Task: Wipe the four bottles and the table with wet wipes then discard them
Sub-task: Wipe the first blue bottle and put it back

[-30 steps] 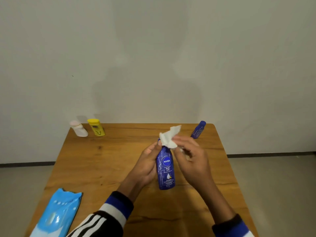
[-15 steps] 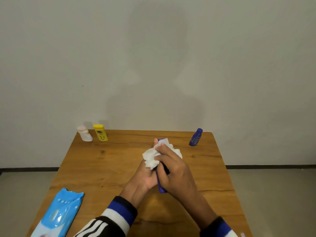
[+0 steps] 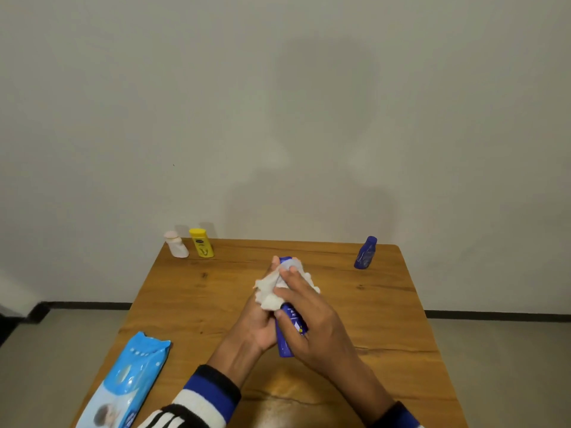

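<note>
Over the table (image 3: 191, 307) my left hand (image 3: 259, 322) grips the tall blue bottle (image 3: 290, 332) from behind to steady it while my right hand (image 3: 309, 322) presses the wet wipe (image 3: 270, 291) around its upper half, hiding most of the label, which I can't read

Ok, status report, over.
Left hand holds big blue bottle. Right hand presses wet wipe on it. Nothing in the way.
</note>
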Demonstrator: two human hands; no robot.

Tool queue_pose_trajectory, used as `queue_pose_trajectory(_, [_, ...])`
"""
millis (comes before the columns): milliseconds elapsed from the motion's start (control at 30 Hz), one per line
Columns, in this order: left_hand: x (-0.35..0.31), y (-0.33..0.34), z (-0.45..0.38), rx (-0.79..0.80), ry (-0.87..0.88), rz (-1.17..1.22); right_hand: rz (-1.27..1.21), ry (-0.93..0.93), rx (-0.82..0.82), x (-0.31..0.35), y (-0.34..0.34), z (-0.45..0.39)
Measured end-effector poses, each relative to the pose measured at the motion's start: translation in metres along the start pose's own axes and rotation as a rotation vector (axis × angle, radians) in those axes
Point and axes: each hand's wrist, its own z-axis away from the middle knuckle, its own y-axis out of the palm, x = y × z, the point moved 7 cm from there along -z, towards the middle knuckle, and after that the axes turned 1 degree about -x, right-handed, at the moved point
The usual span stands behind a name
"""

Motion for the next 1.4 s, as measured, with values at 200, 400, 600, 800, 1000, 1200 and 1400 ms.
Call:
queue_pose_trajectory(200, [-0.042, -0.003, 0.002, -0.057, 0.157, 0.028, 0.083, -0.03, 0.034, 0.015, 0.013, 0.016])
queue_pose_trajectory(400, [-0.053, -0.01, -0.001, -0.013, 0.13, 0.03, 0.079, -0.053, 0.003, 0.022, 0.016, -0.001])
queue_pose_trajectory(600, [-0.052, -0.001, 0.005, 0.084, 0.094, 0.056, 0.181, -0.008, -0.08, 0.03, 0.023, -0.041])
queue_pose_trajectory(800, [-0.089, -0.029, 0.004, -0.01, 0.161, 0.08, 0.149, -0.242, 0.101, 0.043, 0.056, 0.02])
queue_pose_trajectory(1000, [-0.066, -0.017, 0.013, 0.152, -0.042, 0.019, 0.077, -0.037, -0.019, 0.036, 0.037, -0.04])
queue_pose_trajectory(1200, [-0.081, -0.015, 0.013, 0.165, 0.053, 0.007, 0.089, 0.021, -0.066, 0.037, 0.04, -0.032])
queue_pose_trajectory(1400, [-0.103, -0.03, 0.003, 0.02, 0.251, -0.072, -0.006, 0.057, -0.043, 0.03, 0.05, -0.001])
